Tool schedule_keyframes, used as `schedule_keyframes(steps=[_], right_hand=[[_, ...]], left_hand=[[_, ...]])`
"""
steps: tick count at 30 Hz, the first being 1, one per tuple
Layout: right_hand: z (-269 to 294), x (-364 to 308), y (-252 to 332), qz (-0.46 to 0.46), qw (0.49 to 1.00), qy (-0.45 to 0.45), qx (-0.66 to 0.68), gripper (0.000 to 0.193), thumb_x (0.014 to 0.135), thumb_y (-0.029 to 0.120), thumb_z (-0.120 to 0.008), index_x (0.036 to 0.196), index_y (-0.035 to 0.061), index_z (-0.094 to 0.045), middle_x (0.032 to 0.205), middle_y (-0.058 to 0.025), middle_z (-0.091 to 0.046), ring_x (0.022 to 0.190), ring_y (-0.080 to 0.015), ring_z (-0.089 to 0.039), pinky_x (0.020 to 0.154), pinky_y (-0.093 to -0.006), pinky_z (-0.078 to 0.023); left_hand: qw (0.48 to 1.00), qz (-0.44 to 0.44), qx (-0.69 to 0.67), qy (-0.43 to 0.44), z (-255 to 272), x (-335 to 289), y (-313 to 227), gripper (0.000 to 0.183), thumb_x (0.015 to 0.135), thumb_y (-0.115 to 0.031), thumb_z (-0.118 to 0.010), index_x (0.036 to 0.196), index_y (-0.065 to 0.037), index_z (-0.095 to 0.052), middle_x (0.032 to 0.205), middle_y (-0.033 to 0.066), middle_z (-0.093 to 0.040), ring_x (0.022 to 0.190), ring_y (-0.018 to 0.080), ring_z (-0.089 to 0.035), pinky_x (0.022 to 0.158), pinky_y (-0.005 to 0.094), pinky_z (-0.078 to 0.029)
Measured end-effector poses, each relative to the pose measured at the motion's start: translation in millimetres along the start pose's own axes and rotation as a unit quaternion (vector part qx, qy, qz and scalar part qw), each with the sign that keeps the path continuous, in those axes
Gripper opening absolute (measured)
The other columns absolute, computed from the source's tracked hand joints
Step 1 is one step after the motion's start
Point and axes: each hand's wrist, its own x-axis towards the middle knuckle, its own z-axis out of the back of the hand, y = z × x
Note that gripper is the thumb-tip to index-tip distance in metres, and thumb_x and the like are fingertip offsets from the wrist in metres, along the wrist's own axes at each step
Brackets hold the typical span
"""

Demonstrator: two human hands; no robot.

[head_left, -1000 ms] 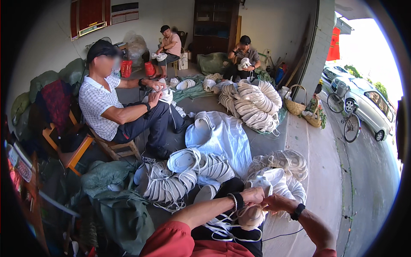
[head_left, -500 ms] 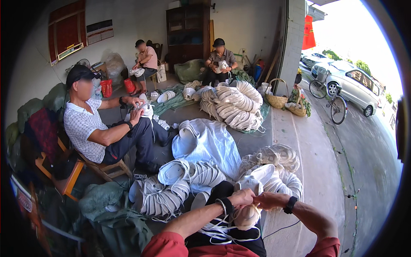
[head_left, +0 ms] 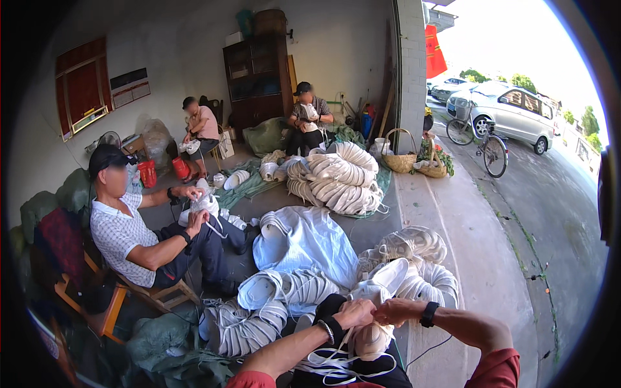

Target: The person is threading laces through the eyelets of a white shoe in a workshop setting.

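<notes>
A white shoe (head_left: 373, 341) rests on my lap with its toe toward me. Above its laced part my left hand (head_left: 356, 313) and my right hand (head_left: 394, 312) come together, fingers pinched on a thin white lace, mostly hidden by the fingers. Loose white shoelaces (head_left: 336, 367) trail over my dark trousers. Just beyond my hands another pale shoe (head_left: 388, 278) lies against a row of nested shoes (head_left: 427, 281). To the left of my lap are more stacked white shoes (head_left: 249, 323).
A light blue sheet (head_left: 304, 242) partly covers shoes ahead. Farther off stands a big shoe pile (head_left: 339, 178). At left a seated person (head_left: 129, 226) handles a shoe; two more people sit at the back. Baskets (head_left: 401, 161), a bicycle (head_left: 482, 142) and a silver van (head_left: 511, 113) are at right.
The view has swung slightly, so the room sits further left. My hands stay together over the shoe, a little lower in view. The person at left has raised a hand beside their shoe.
</notes>
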Motion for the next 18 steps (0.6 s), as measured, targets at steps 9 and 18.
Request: schedule_keyframes(steps=[9,18], right_hand=[[-13.4,5.8,-15.7,0.081,0.995,-0.024,-0.045,0.028,0.087,0.019,-0.050,0.113,0.0071,-0.049,0.082,-0.0112,-0.060,0.068,-0.0250,-0.059,0.062,-0.0353,-0.049],[-10.0,21.6,-8.5,0.084,0.990,-0.035,-0.104,0.016,0.086,0.016,-0.050,0.097,0.0046,-0.051,0.075,-0.0141,-0.057,0.064,-0.0307,-0.057,0.058,-0.0405,-0.045]], left_hand=[[1.000,-0.021,0.020,0.006,3.3,-8.3,0.9,0.032,0.074,-0.018,-0.050,0.102,-0.016,-0.064,0.093,0.0175,-0.064,0.091,0.0348,-0.060,0.080,0.0430,-0.047],[0.994,0.053,-0.081,0.060,16.5,-12.6,11.6,0.041,0.072,-0.011,-0.046,0.111,-0.014,-0.061,0.066,0.0095,-0.063,0.053,0.0206,-0.060,0.050,0.0318,-0.047]])
